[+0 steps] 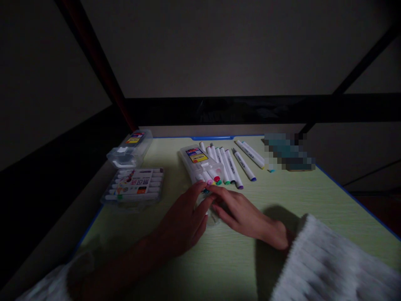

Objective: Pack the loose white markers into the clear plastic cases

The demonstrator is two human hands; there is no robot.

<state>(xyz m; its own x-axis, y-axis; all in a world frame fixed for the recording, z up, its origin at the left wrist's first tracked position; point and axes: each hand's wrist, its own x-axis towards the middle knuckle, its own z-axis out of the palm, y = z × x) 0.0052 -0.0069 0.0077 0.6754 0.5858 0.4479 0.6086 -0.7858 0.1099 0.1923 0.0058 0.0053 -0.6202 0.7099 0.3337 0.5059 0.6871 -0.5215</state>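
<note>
A clear plastic marker case (187, 163) lies in the middle of the table with its lid end toward me. White markers with red, pink and green caps stick out of its near end. My left hand (189, 217) is bent around this near end, fingers closed on the case. From the other side, my right hand (239, 211) reaches in with curled fingers, its fingertips meeting those of my left hand by the pink-capped marker (210, 182). What the right fingertips grip is hidden. Clear plastic (213, 218) shows below both hands.
Loose white markers (230, 166) lie right of the case, with more (250, 154) farther right. A filled marker case (134, 184) lies at left, and another clear case (130, 148) stands behind it. A pixelated flat object (290, 152) is at the back right.
</note>
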